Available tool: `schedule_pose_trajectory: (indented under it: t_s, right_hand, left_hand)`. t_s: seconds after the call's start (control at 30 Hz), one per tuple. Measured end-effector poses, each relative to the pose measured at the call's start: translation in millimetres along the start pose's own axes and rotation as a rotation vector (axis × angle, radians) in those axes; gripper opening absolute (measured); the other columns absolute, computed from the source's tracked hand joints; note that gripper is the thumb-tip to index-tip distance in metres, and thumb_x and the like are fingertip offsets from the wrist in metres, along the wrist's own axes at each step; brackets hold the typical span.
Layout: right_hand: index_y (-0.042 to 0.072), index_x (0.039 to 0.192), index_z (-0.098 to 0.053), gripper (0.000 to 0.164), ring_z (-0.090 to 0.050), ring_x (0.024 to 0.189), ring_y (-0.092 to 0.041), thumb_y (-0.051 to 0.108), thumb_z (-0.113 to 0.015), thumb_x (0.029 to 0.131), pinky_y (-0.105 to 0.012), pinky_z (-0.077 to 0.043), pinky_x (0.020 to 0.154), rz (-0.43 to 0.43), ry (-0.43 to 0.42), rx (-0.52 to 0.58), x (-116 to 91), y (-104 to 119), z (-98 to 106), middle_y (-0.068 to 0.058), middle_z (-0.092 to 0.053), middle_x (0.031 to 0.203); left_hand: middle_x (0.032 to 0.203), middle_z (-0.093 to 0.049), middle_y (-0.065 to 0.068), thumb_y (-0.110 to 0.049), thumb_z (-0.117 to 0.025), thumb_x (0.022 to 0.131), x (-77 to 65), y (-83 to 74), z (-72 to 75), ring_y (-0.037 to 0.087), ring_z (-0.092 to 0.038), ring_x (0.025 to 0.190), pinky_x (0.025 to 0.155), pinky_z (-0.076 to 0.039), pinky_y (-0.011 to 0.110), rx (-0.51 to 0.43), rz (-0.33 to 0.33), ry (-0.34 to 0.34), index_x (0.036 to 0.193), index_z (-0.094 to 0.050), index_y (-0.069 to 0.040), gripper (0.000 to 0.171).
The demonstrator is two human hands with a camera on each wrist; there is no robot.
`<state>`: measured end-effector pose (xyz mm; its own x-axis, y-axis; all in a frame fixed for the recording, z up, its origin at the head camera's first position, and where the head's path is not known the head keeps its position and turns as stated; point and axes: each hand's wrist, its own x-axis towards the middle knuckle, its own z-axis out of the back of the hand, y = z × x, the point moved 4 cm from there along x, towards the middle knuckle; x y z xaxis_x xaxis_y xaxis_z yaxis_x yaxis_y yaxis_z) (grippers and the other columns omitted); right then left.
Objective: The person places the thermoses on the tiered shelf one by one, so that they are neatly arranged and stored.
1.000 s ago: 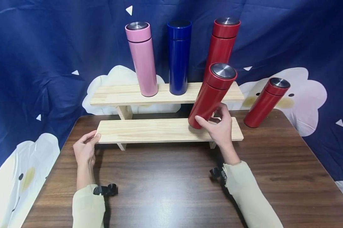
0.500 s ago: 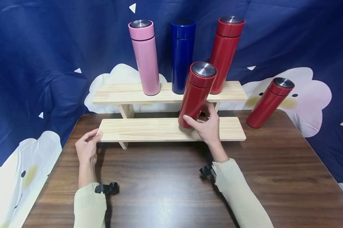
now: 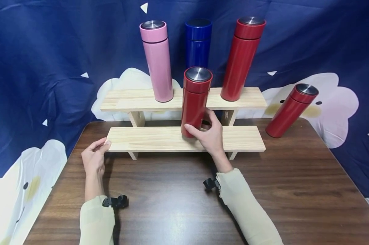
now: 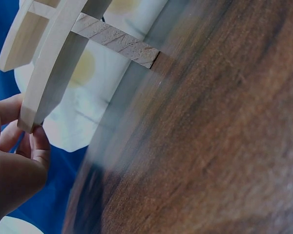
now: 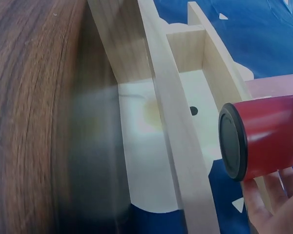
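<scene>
My right hand grips a red thermos near its base, above the lower board of a two-tier wooden shelf. The thermos is nearly upright, and its black bottom shows in the right wrist view, raised off the board. With thumb and fingers, my left hand pinches the left end of that lower board. On the upper tier stand a pink thermos, a blue thermos and another red thermos. The held thermos hides the blue one's lower part.
A further red thermos stands on the brown wooden table, right of the shelf. Behind everything hangs a blue cloth with white cartoon shapes. Each wrist wears a small black camera.
My right hand has carried the red thermos leftward along the lower board, from before the upper red thermos to before the blue one. The left hand keeps its hold on the board's end.
</scene>
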<state>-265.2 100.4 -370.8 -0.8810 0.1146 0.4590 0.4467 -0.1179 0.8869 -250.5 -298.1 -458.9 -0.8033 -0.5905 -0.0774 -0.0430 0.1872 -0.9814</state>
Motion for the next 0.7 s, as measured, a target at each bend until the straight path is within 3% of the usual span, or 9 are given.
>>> schedule_pose_trajectory:
  t_s: [0.23,0.47,0.7]
  right_hand:
    - [0.009,0.136,-0.06,0.068,-0.061,0.107,-0.024,0.017,-0.09,0.076,-0.048,-0.056,0.085,0.0,0.008,0.015,0.1,-15.1,-10.0,-0.011,-0.066,0.121]
    - [0.009,0.135,-0.061,0.068,-0.061,0.105,-0.02,0.023,-0.09,0.075,-0.037,-0.058,0.081,-0.021,0.024,-0.027,-1.0,-20.6,-22.0,-0.007,-0.067,0.118]
    - [0.009,0.137,-0.059,0.07,-0.061,0.109,-0.027,0.024,-0.089,0.076,-0.043,-0.058,0.084,-0.056,0.051,-0.04,-1.1,-25.1,-28.0,-0.009,-0.066,0.12]
  left_hand:
    - [0.081,-0.068,0.0,0.01,-0.078,0.082,2.0,0.1,-0.9,0.01,-0.063,0.077,0.07,-0.053,0.015,-0.012,0.001,0.004,0.107,-0.076,0.005,0.026]
    - [0.082,-0.069,0.0,0.01,-0.078,0.082,2.4,1.2,1.1,0.01,-0.064,0.077,0.07,-0.053,0.015,-0.011,0.006,-0.002,0.108,-0.076,0.004,0.027]
    - [0.082,-0.069,-0.001,0.009,-0.078,0.082,1.7,1.3,0.0,0.01,-0.063,0.077,0.071,-0.053,0.015,0.004,-0.005,0.006,0.109,-0.075,0.005,0.027]
